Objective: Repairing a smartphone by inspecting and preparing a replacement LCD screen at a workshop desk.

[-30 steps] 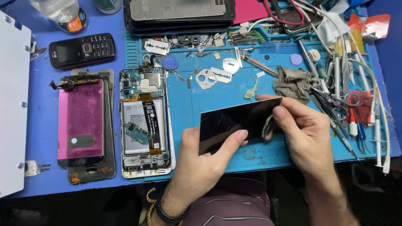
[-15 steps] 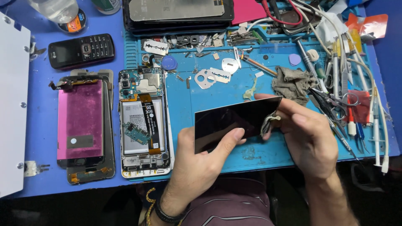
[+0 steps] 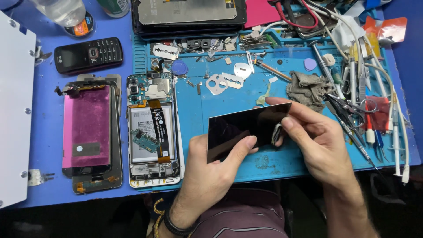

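Both hands hold the black glass panel point(image 3: 246, 130) above the blue mat point(image 3: 229, 99): the left hand point(image 3: 211, 176) pinches its lower edge, and the right hand point(image 3: 324, 147) now presses a small cloth wad point(image 3: 277, 134) on it. Compared with 1 second ago, the panel is tilted flatter, so wiping seems in progress.

The panel point(image 3: 246, 130) is above the mat's point(image 3: 238, 94) near edge, between the left hand point(image 3: 211, 176) and the right hand point(image 3: 317, 141). Left of it lies the opened phone point(image 3: 153, 128); further left, off the mat, the screen point(image 3: 86, 128). Behind that lies the keypad phone point(image 3: 88, 54). The rag point(image 3: 308, 88) sits behind the right hand, tools point(image 3: 365, 110) to its right.
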